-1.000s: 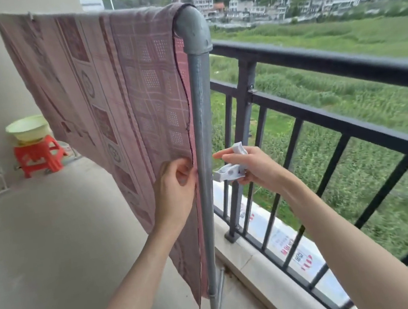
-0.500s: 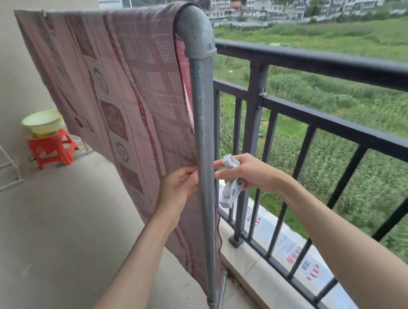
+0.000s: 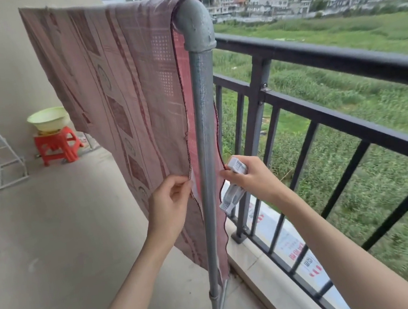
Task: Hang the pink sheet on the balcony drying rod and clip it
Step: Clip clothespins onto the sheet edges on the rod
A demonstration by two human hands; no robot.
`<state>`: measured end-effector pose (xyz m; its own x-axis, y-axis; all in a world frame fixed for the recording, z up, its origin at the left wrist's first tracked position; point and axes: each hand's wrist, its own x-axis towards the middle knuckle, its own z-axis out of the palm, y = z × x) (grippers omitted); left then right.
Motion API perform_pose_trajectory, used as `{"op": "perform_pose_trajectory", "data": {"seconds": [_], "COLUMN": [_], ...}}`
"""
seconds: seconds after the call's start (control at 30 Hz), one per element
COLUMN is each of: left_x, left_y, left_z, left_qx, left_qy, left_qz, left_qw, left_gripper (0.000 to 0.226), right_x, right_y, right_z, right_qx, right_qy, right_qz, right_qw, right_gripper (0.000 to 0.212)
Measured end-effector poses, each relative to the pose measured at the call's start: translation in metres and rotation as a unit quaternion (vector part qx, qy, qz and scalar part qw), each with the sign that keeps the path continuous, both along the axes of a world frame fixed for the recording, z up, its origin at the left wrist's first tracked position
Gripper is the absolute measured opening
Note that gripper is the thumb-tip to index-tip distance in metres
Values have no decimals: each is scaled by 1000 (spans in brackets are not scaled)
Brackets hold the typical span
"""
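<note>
Home balcony: black railing (image 3: 315,58) at 3 o'clock, fields beyond, red stool (image 3: 57,145) with basin (image 3: 48,119) at 10 o'clock.

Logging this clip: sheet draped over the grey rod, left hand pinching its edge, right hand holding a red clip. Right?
Not quite. The head view shows the clip in the right hand is white, not red. The sheet, rod and left hand are as stated.

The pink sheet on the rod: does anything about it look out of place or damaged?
Nothing looks damaged. The pink sheet hangs over the grey rod, one layer on each side. The left hand pinches the near layer's edge, and the right hand holds a white clip, not yet on the sheet.
</note>
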<state>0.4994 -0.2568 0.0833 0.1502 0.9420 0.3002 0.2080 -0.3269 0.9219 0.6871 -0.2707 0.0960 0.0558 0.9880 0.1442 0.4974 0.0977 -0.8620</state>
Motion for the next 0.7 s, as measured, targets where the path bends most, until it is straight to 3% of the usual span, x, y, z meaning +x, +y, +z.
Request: {"op": "perform_pose_trajectory", "data": {"seconds": [0.13, 0.27, 0.53, 0.7], "left_x": [3, 10, 10, 17], "left_y": [-22, -31, -40, -35], "left_z": [-5, -4, 0, 3], "left_qx": [63, 89, 111, 104], "left_qy": [30, 53, 58, 67], "left_qz": [11, 0, -21, -27], "left_qw": [998, 995, 992, 992], "left_gripper": [25, 9, 9, 6], "right_x": [-3, -6, -18, -18], "right_y": [-18, -33, -47, -51], "right_z": [-3, 0, 2, 0], "right_qx": [26, 38, 90, 73], "right_qy": [-12, -13, -112, -16], "right_qz": [-4, -1, 9, 10], "right_qw": [1000, 999, 990, 997], "right_gripper": [33, 35, 29, 26]}}
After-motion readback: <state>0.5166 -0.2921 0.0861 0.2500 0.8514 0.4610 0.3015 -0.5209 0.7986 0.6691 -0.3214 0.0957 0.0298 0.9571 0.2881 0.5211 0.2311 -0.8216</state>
